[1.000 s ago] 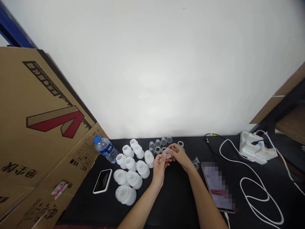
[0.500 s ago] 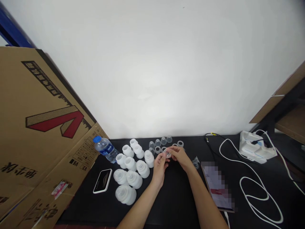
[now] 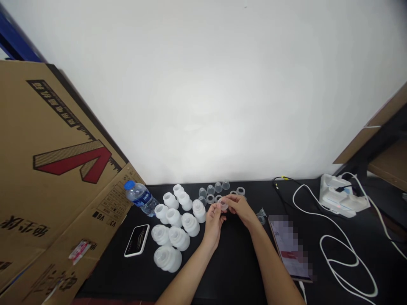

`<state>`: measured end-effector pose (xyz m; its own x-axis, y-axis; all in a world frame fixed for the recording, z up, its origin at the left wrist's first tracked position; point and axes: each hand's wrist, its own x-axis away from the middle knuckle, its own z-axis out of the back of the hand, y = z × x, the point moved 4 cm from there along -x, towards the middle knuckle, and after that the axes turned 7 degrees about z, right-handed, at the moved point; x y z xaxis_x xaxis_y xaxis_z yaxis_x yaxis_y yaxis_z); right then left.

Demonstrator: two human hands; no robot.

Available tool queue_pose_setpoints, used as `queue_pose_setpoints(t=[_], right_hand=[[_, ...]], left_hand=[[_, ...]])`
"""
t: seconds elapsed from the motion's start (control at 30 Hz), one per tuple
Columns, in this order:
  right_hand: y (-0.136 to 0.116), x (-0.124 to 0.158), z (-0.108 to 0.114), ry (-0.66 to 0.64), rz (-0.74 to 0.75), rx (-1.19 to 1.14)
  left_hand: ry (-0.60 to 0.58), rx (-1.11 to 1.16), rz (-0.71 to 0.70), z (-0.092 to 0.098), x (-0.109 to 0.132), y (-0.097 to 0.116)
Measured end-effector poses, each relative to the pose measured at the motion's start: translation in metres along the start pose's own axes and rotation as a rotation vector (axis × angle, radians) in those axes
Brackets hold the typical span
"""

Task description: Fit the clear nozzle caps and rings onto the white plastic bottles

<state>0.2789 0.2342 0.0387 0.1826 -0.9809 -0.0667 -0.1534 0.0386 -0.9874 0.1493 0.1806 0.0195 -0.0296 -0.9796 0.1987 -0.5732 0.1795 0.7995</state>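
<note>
My left hand (image 3: 213,222) and my right hand (image 3: 239,206) meet above the black table, pinching a translucent bottle collar ring (image 3: 224,206) between their fingertips. Whether a teat sits inside the ring is too small to tell. Left of my hands stand several white baby bottles: the nearer ones, such as a capped bottle (image 3: 168,259), have clear tops, while farther ones, like an uncovered bottle (image 3: 171,201), show open necks. Just beyond my fingers lie more collar rings (image 3: 241,191) and domed clear caps (image 3: 210,189). Small clear teats (image 3: 261,216) rest right of my right wrist.
At the left, a water bottle (image 3: 141,198) and a white-edged phone (image 3: 137,240) stand by a large cardboard box (image 3: 60,178). A tablet-like device (image 3: 289,250) lies right of my forearm, with a white cable (image 3: 337,237) and a power strip (image 3: 343,197) beyond. A white wall backs the table.
Both hands stay in nearly the same place, still pinching the collar ring; its tilt between the fingers has shifted slightly. Everything else on the table is unchanged.
</note>
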Motion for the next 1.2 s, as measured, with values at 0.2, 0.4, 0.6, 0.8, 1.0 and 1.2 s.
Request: queue_pose_setpoints(t=[0.2,0.4,0.6,0.8,1.0,1.2], right_hand=[[0.009,-0.003,-0.002,0.002,-0.006,-0.079],[0.001,0.003,-0.005,-0.025,-0.069,-0.240],[0.000,0.001,0.002,0.027,-0.038,-0.207],[0.003,-0.004,0.005,0.061,0.050,-0.038],[-0.006,-0.002,0.000,0.015,0.103,-0.002],[-0.011,-0.002,0.002,0.000,0.190,0.047]], left_hand=[[0.048,0.067,-0.005,0.005,-0.006,-0.005],[0.044,0.058,-0.030,0.005,-0.005,0.000],[0.059,-0.013,-0.031,0.005,-0.001,0.001],[0.041,-0.140,-0.081,0.006,-0.002,-0.002],[-0.017,-0.083,-0.094,0.007,-0.004,-0.003],[-0.013,-0.083,-0.114,0.010,-0.007,-0.002]])
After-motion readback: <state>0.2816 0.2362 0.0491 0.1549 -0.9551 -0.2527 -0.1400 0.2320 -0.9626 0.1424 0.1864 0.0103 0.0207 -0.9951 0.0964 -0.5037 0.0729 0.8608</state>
